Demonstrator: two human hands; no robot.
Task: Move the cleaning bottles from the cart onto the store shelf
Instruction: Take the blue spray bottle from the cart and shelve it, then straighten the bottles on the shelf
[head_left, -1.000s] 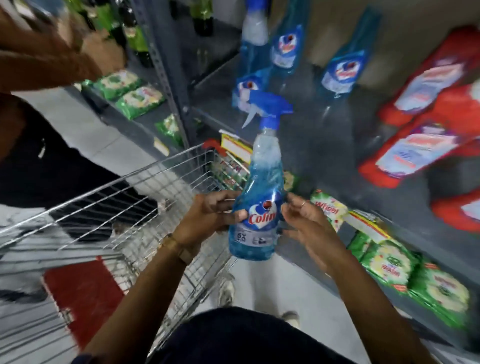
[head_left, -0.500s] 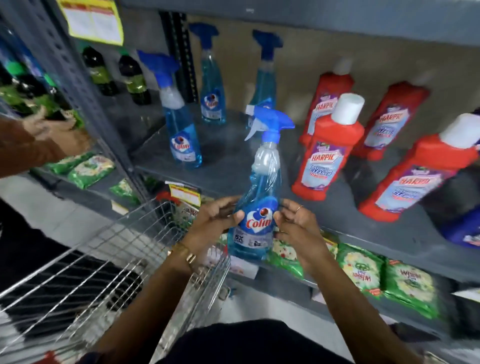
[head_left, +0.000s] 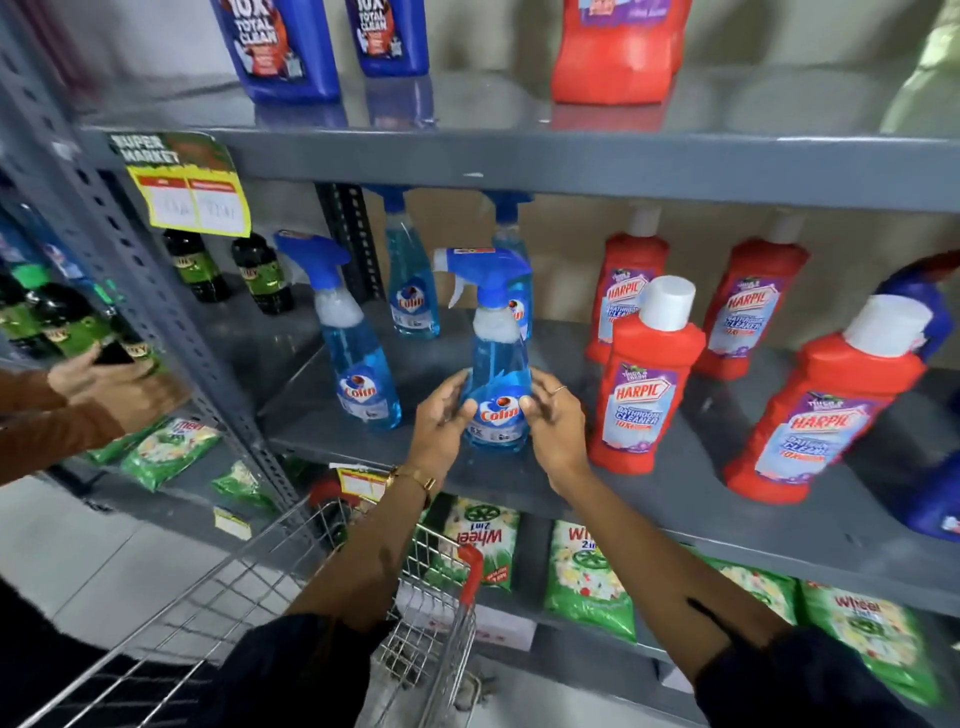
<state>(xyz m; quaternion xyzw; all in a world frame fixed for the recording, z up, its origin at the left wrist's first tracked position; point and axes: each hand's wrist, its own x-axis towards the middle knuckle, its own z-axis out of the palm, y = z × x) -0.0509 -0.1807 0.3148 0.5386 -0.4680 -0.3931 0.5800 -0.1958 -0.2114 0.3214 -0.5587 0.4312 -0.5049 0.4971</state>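
Clear blue plastic spray bottle with a blue trigger top (head_left: 496, 374): standing on the grey metal shelf (head_left: 675, 499), near the front edge. Long axis straight up and down, trigger top up, nozzle pointing left, label facing out. Held low on both sides, left hand (head_left: 441, 421) and right hand (head_left: 553, 421), fingers spread loosely round the body and touching it. Looks set down, not yet let go. Three more blue spray bottles (head_left: 358, 358) already on the same shelf, red bottles with white caps (head_left: 644, 384) just to the right. Silver wire cart (head_left: 311, 613) below; what is left inside, cannot tell.
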